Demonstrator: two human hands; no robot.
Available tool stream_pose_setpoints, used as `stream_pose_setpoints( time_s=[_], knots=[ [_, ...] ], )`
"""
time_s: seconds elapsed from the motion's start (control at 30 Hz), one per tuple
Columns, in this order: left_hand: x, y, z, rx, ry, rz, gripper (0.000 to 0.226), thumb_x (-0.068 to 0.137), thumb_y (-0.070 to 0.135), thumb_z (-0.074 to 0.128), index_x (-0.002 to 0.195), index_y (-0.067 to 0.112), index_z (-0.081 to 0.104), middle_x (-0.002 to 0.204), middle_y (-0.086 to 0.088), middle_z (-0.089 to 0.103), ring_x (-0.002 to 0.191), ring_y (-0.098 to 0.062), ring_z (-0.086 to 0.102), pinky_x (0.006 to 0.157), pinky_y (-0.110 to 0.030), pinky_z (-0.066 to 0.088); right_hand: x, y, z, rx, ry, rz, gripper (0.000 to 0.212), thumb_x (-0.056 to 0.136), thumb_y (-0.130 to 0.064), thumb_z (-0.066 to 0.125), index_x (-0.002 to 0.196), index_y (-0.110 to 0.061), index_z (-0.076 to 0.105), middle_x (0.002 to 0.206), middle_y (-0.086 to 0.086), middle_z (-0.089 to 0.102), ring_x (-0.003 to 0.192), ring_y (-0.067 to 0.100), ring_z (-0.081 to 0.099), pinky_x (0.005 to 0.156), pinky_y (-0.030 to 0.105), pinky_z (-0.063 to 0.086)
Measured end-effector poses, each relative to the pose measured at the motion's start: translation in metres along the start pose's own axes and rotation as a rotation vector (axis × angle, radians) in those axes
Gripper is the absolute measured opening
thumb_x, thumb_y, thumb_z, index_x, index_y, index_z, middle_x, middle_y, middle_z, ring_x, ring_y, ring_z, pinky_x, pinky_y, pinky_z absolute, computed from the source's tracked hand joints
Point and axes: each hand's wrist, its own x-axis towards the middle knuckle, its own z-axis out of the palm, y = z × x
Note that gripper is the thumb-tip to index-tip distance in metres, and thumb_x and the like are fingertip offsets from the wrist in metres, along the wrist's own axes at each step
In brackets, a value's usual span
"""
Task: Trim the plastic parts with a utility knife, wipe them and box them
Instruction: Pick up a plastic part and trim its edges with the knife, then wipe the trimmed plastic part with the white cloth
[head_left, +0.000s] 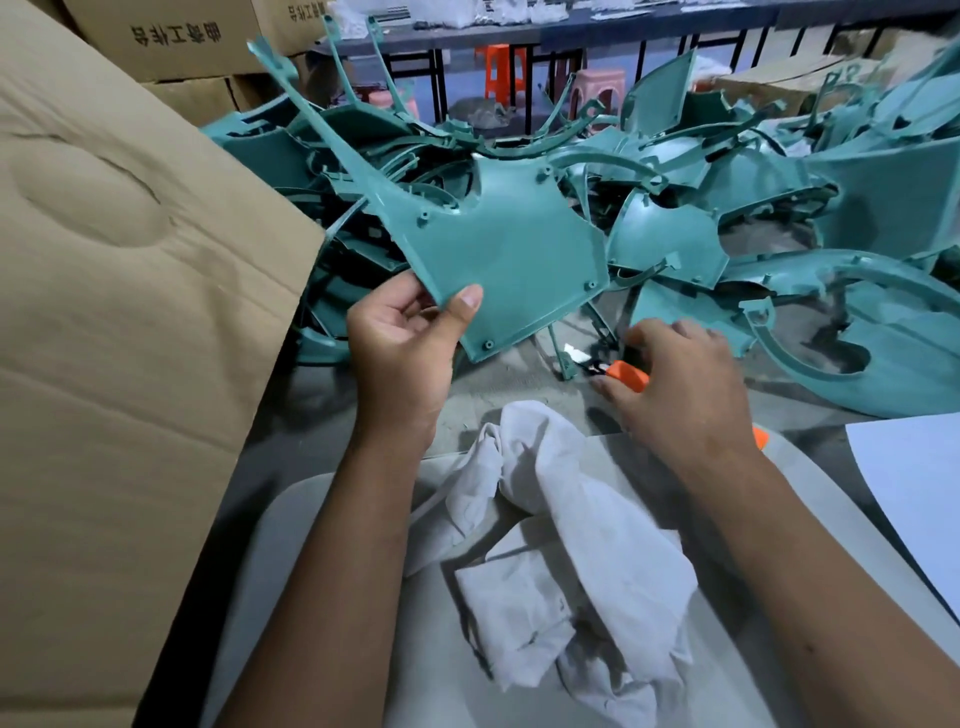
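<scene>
My left hand (402, 348) pinches the lower corner of a flat teal plastic part (511, 244) with a long thin arm reaching up to the left, and holds it tilted above the floor. My right hand (685, 384) grips an orange utility knife (626, 375) just below and to the right of the part; the blade end points left, close to the part's lower edge. A crumpled white cloth (571, 540) lies on my lap between my forearms.
A big heap of teal plastic parts (779, 208) covers the floor ahead and to the right. A large cardboard box flap (119, 322) stands at the left, with more cartons (176, 36) behind. A white sheet (919, 493) lies at the right edge. Stools stand under a far table.
</scene>
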Motion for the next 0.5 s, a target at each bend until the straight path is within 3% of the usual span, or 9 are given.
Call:
stream_pose_setpoints(
  time_s=[0.03, 0.1, 0.17, 0.2, 0.33, 0.43, 0.5],
  knots=[
    [0.001, -0.001, 0.0, 0.016, -0.017, 0.028, 0.026, 0.087, -0.008, 0.071, 0.101, 0.013, 0.075, 0.097, 0.0, 0.079, 0.094, -0.018, 0.073, 0.088, -0.037, 0.059, -0.001, -0.002, -0.003, 0.05, 0.032, -0.068, 0.047, 0.085, -0.055, 0.077, 0.116, -0.019, 0.067, 0.107, 0.005, 0.063, 0.105, 0.03, 0.053, 0.09, 0.042, 0.047],
    [0.002, -0.003, -0.001, 0.04, -0.032, 0.063, 0.025, 0.087, -0.006, 0.071, 0.101, 0.014, 0.075, 0.096, 0.002, 0.079, 0.093, -0.016, 0.073, 0.087, -0.034, 0.058, -0.006, -0.009, -0.012, 0.295, -0.005, -0.28, 0.044, 0.087, -0.063, 0.068, 0.104, -0.023, 0.069, 0.097, -0.006, 0.062, 0.093, 0.019, 0.057, 0.08, 0.037, 0.047],
    [0.002, -0.005, -0.003, 0.047, -0.026, 0.076, 0.026, 0.087, -0.005, 0.072, 0.101, 0.017, 0.075, 0.097, 0.002, 0.079, 0.093, -0.016, 0.073, 0.086, -0.033, 0.058, -0.013, -0.018, -0.018, 0.545, -0.317, -0.449, 0.043, 0.086, -0.069, 0.061, 0.098, -0.029, 0.072, 0.091, -0.012, 0.067, 0.086, 0.011, 0.064, 0.074, 0.039, 0.053],
    [0.002, -0.005, -0.003, 0.048, -0.02, 0.075, 0.027, 0.087, -0.004, 0.073, 0.101, 0.019, 0.076, 0.098, 0.003, 0.079, 0.094, -0.015, 0.073, 0.085, -0.032, 0.058, -0.017, -0.022, -0.017, 0.574, -0.494, -0.495, 0.047, 0.083, -0.07, 0.063, 0.105, -0.031, 0.074, 0.099, -0.012, 0.071, 0.093, 0.01, 0.067, 0.08, 0.041, 0.055],
    [0.005, -0.007, -0.007, 0.045, 0.014, 0.068, 0.029, 0.086, -0.004, 0.073, 0.099, 0.022, 0.076, 0.096, 0.005, 0.079, 0.093, -0.013, 0.074, 0.083, -0.029, 0.058, -0.018, -0.019, -0.025, 0.581, -0.898, -0.612, 0.079, 0.066, -0.067, 0.078, 0.14, -0.045, 0.059, 0.141, -0.021, 0.056, 0.136, 0.004, 0.05, 0.116, 0.036, 0.04],
    [0.006, -0.008, -0.007, 0.046, 0.026, 0.047, 0.028, 0.086, -0.005, 0.073, 0.098, 0.02, 0.075, 0.095, 0.006, 0.079, 0.092, -0.012, 0.074, 0.083, -0.029, 0.058, -0.015, -0.01, -0.032, 0.499, -1.079, -0.697, 0.097, 0.062, -0.054, 0.091, 0.148, -0.053, 0.046, 0.15, -0.019, 0.043, 0.145, 0.005, 0.039, 0.121, 0.033, 0.032],
    [0.005, -0.01, -0.007, 0.038, 0.031, 0.028, 0.027, 0.086, -0.007, 0.072, 0.1, 0.016, 0.075, 0.095, 0.005, 0.079, 0.093, -0.013, 0.074, 0.084, -0.03, 0.059, -0.02, -0.014, -0.028, 0.408, -1.033, -0.704, 0.089, 0.067, -0.044, 0.096, 0.142, -0.054, 0.05, 0.147, -0.02, 0.039, 0.141, -0.003, 0.036, 0.117, 0.019, 0.03]
  ],
)
